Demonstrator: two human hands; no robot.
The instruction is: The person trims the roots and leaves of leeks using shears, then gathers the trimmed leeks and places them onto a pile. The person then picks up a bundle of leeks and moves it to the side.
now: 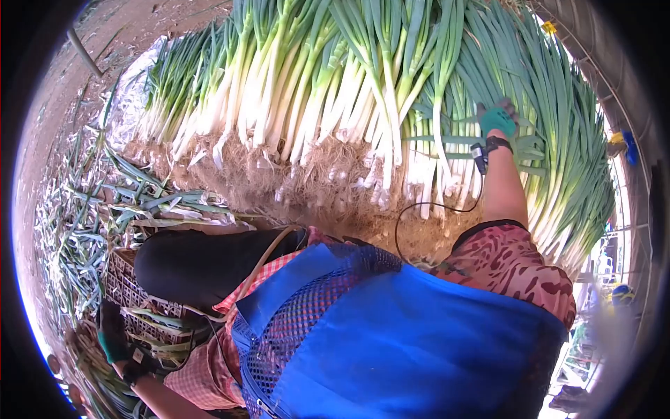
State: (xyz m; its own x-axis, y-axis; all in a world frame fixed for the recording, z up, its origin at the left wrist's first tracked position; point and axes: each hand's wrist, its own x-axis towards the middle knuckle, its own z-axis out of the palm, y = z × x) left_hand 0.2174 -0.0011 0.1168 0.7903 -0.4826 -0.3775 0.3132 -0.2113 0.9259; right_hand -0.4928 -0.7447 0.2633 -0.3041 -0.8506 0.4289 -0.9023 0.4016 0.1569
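Right hand [497,117], green-and-grey glove: fingers somewhat apart, laid on the leaves of the long pile of green-and-white leeks [349,84]; whether it pinches any, cannot tell. Left hand [112,335], green-and-dark glove: well apart from the pile, on its root side, beside a brown lattice plastic crate [124,276]; its grip, cannot tell. Leeks: side by side, roots toward the wearer. Loose green leaf scraps [66,237]: root side, near the pile's left end. Crinkled silvery sheet [131,98]: at that end.
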